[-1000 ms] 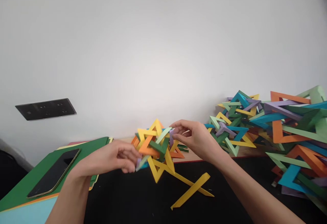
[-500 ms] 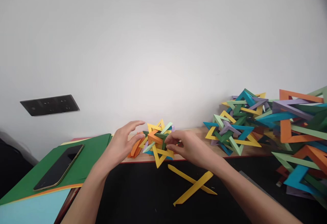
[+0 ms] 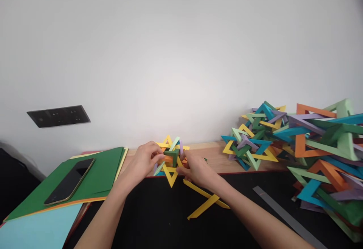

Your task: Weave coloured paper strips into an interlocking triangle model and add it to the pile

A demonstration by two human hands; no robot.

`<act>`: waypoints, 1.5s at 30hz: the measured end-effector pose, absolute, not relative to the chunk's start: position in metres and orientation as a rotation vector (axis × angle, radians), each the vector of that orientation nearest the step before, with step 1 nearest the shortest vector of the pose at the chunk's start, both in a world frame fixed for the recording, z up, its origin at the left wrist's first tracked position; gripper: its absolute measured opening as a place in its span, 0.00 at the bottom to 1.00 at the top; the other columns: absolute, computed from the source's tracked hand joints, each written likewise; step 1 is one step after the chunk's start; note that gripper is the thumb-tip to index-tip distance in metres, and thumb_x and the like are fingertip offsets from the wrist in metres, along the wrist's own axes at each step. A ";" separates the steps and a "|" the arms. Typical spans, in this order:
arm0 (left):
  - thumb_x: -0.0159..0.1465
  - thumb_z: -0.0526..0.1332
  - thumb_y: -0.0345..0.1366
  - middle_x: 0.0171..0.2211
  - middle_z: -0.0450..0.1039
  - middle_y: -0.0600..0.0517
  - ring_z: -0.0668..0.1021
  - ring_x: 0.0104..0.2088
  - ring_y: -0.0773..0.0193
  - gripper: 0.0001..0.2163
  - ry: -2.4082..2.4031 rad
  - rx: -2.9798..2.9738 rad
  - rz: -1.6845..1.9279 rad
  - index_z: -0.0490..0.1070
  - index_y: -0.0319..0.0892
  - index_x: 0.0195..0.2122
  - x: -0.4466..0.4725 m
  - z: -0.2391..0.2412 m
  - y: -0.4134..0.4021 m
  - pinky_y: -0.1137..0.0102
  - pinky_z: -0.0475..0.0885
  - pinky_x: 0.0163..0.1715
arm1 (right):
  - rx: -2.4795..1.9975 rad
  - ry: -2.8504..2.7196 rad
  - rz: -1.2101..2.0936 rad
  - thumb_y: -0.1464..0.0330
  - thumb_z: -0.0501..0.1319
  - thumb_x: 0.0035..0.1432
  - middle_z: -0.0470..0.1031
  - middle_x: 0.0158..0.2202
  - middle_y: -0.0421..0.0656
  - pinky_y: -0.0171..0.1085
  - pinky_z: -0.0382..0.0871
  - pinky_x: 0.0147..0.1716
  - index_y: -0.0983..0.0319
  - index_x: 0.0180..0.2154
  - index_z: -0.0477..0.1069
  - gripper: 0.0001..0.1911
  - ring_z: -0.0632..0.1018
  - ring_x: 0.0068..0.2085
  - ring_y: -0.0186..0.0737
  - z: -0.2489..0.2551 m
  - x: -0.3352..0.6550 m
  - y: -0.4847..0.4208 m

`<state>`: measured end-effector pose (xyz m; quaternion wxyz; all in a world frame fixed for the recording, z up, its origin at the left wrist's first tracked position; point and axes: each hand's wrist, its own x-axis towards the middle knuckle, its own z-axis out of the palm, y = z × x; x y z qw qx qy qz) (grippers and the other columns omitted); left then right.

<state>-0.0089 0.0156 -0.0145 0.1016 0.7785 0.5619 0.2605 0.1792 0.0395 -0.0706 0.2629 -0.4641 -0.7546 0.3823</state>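
Note:
A folded paper star ornament point(image 3: 171, 178) of interlocked yellow, orange, green, mint and lilac strips rests at the front edge of the wooden ledge. My left hand point(image 3: 144, 162) pinches its left side, thumb and fingers closing on an orange part. On the opposite side, my right hand point(image 3: 195, 167) has thumb and fingers closed on the star's right edge. Parts of the star are covered by the fingers. Just below my right hand, two folded yellow paper strips point(image 3: 203, 206) lie crossed on the black surface.
Finished paper stars point(image 3: 246, 147) pile up at the right, a larger heap point(image 3: 326, 147) nearest the edge. A grey ruler point(image 3: 283, 211) lies before them. On the left, a phone point(image 3: 69, 182) rests on green paper sheets point(image 3: 106, 173). A black socket plate point(image 3: 59, 116) is on the wall.
Both hands have closed onto the star; my left hand was spread beside it before. The view has shifted slightly, showing more of the ruler.

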 end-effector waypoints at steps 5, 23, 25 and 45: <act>0.62 0.57 0.41 0.30 0.76 0.51 0.75 0.29 0.61 0.10 1.600 2.137 0.784 0.74 0.43 0.29 -0.019 0.007 -0.010 0.70 0.69 0.29 | -1.170 -2.042 1.116 0.73 0.58 0.53 0.72 0.22 0.37 0.29 0.62 0.21 0.62 0.33 0.63 0.05 0.74 0.23 0.34 -0.069 0.186 0.047; 0.55 0.59 0.28 0.36 0.71 0.52 0.73 0.29 0.66 0.15 1.405 2.133 0.812 0.76 0.46 0.42 -0.003 0.006 -0.025 0.71 0.70 0.30 | -0.951 -2.127 1.024 0.78 0.54 0.50 0.75 0.24 0.39 0.31 0.65 0.27 0.64 0.36 0.73 0.13 0.75 0.27 0.35 -0.057 0.194 0.057; 0.55 0.58 0.26 0.34 0.70 0.52 0.70 0.27 0.67 0.14 1.397 2.140 0.797 0.77 0.46 0.39 0.001 0.007 -0.024 0.72 0.68 0.27 | -0.947 -2.123 1.015 0.77 0.54 0.51 0.76 0.26 0.40 0.32 0.67 0.29 0.64 0.37 0.74 0.13 0.76 0.29 0.36 -0.057 0.193 0.058; 0.55 0.55 0.27 0.37 0.74 0.55 0.71 0.26 0.67 0.14 1.367 2.067 0.601 0.76 0.48 0.38 0.000 0.008 -0.006 0.73 0.65 0.26 | -0.825 -2.139 1.021 0.70 0.64 0.52 0.73 0.27 0.35 0.29 0.63 0.25 0.59 0.31 0.71 0.03 0.71 0.27 0.31 -0.036 0.187 0.022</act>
